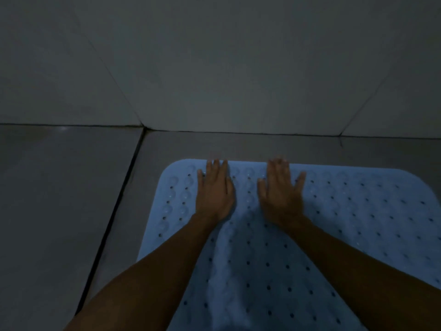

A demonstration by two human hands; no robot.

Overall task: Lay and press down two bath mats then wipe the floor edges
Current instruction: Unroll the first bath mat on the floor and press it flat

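A light blue bath mat [358, 223] with rows of small holes and round suction cups lies flat on the grey tiled floor, its far edge close to the wall. My left hand [214, 189] lies palm down on the mat near its far left corner, fingers straight. My right hand [281, 192] rests flat beside it, fingers spread, fingertips at the mat's far edge. Both forearms reach in from the bottom of the view. Only one mat is in view.
A grey tiled wall [226, 68] rises just beyond the mat. A strip of bare floor [238, 146] runs between mat and wall. A dark grout line [114, 223] crosses the floor left of the mat. The light is dim.
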